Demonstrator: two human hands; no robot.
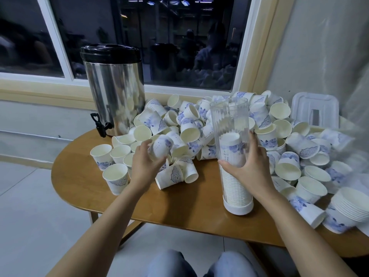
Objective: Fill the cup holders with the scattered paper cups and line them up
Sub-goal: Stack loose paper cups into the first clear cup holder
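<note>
A tall clear cup holder (229,116) with a white base stands upright on the wooden table (179,208), about half filled with stacked paper cups. My right hand (249,168) grips the tube at mid-height. My left hand (142,162) holds one white paper cup with a blue pattern (160,146), tilted on its side, just left of the holder. A large heap of loose paper cups (199,124) covers the table behind and to the right of both hands.
A steel drinks urn (114,88) with a black lid and tap stands at the back left. A clear plastic lid (314,108) leans at the back right. A nested cup stack (347,210) lies at the right front. Upright cups (115,176) stand at the left edge.
</note>
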